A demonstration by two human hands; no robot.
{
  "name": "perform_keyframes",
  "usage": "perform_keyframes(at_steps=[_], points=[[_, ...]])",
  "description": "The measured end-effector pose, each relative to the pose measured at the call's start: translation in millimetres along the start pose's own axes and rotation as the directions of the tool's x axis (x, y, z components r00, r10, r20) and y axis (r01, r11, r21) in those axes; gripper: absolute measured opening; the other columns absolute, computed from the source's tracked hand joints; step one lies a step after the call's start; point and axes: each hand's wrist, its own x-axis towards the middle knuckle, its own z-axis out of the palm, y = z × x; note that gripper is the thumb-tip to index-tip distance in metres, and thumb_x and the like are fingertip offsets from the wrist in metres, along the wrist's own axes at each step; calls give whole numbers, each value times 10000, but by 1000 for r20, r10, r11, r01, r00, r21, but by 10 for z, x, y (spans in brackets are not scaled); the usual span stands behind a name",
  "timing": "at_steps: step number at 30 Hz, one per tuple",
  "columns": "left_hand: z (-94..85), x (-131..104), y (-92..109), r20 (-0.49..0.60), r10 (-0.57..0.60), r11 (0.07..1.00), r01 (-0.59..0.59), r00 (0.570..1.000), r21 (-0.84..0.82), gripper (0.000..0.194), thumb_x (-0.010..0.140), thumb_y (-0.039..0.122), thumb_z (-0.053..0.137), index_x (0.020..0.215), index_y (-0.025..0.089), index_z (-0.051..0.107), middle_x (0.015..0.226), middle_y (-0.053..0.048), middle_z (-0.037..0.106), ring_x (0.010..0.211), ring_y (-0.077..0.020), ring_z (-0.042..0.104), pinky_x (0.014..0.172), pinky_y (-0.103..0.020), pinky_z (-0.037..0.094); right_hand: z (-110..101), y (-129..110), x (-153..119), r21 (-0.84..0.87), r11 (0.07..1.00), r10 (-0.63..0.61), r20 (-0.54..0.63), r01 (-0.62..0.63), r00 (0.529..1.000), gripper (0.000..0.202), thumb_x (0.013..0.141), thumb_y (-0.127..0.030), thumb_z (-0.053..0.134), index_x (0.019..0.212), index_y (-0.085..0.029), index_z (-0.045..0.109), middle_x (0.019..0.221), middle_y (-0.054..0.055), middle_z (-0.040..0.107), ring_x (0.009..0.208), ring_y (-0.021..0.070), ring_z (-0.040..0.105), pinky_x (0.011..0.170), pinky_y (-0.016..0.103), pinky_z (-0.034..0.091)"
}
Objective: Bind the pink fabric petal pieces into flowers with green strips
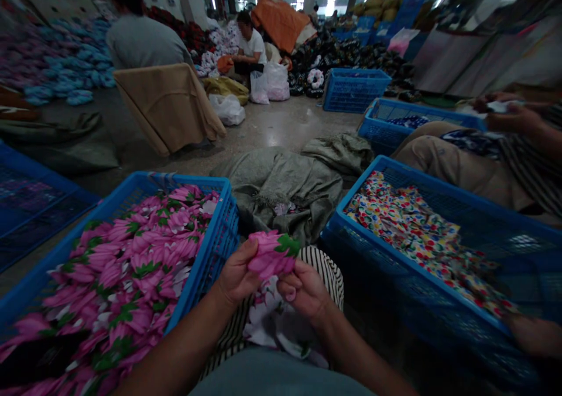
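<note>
Pink cloth piece [268, 260], one, green-edged at the upper right: held up in front of the body, above the lap. By the left hand [237, 276], its left edge is pinched, the grip closed between thumb and fingers. By the right hand [311, 293], its lower right edge is held, the grip likewise closed, with the fingers curled.

White pieces [281, 320], several, some pink-edged: laid on the lap, below the pink cloth piece. Striped cloth [331, 273]: seen just right of it.

Left crate [188, 178], blue: placed left of the pink cloth piece, heaped with pink-and-green pieces [149, 261].

Right crate [395, 251], blue: placed right of it, part-filled with multicoloured patterned pieces [408, 223].

Grey-green sacking [281, 176]: crumpled on the floor, beyond it.

Brown-draped chair [162, 106]: set farther beyond, to its left, occupied by a grey-shirted co-worker [144, 42].
</note>
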Motion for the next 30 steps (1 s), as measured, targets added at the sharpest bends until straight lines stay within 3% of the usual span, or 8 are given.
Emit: perform_keyframes(at_steps=[8, 12, 16, 18, 19, 21, 26, 30], points=[[14, -125, 388, -168, 243, 937, -187, 955, 296, 214, 796, 324, 482, 785, 162, 623, 769, -43, 680, 858, -188, 620, 824, -336, 471, -18, 58, 87, -121, 990, 70, -13, -71, 997, 202, 766, -278, 603, 649, -138, 518, 492, -81, 443, 314, 7, 125, 288, 128, 183], [-245, -270, 1128, -135, 790, 380, -305, 598, 873, 235, 778, 408, 485, 787, 188, 566, 875, -33, 642, 985, -230, 550, 861, -388, 424, -133, -50, -39, -90, 996, 4, -36, -7, 999, 152, 766, -259, 596, 699, -153, 510, 554, -85, 451, 314, 4, 145, 284, 129, 188], [-577, -361, 1191, -93, 817, 210, -143, 569, 967, 274, 565, 238, 730, 787, 175, 581, 989, -11, 585, 1162, -257, 367, 1019, -383, 218, -283, -349, -225, -84, 988, -137, -76, 131, 988, 115, 795, -228, 545, 717, -151, 513, 554, -84, 410, 310, 9, 179, 291, 137, 207], [-590, -389, 833, -12, 726, 121, -110, 688, 987, 313, 527, 200, 751, 813, 195, 622, 924, -16, 609, 1040, -246, 468, 985, -363, 255, -352, -454, -287, -69, 983, -180, -135, 172, 974, 116, 803, -219, 527, 712, -147, 516, 541, -85, 395, 309, 9, 198, 300, 135, 214], [-555, -404, 606, 99, 534, 30, -136, 840, 990, 249, 595, 223, 711, 832, 208, 635, 906, -29, 625, 963, -232, 515, 946, -361, 296, -380, -484, -310, -66, 980, -196, -162, 187, 967, 120, 804, -217, 522, 708, -147, 517, 533, -86, 389, 308, 10, 206, 304, 135, 217], [-438, -428, 164, 314, 154, -60, -309, 937, 949, 112, 678, 245, 644, 788, 224, 655, 868, -55, 649, 898, -226, 545, 896, -355, 327, -425, -505, -348, -75, 975, -219, -201, 208, 955, 127, 803, -220, 520, 700, -147, 519, 519, -87, 389, 306, 12, 213, 306, 136, 216], [-234, -386, -403, 518, -215, -46, -539, 828, 841, 412, 665, 233, 647, 1070, 283, 591, 1160, -105, 580, 1068, -279, 485, 940, -413, 259, -532, -431, -423, -92, 969, -245, -251, 228, 937, 127, 784, -227, 545, 690, -148, 512, 511, -84, 429, 298, 8, 208, 307, 134, 206], [-171, -285, -477, 570, -308, -67, -615, 762, 786, 192, 740, 156, 539, 864, 262, 641, 1084, -71, 620, 1093, -255, 464, 949, -399, 228, -612, -374, -449, -108, 966, -257, -276, 235, 926, 139, 756, -239, 570, 675, -150, 501, 490, -91, 425, 296, 10, 200, 303, 136, 193]])
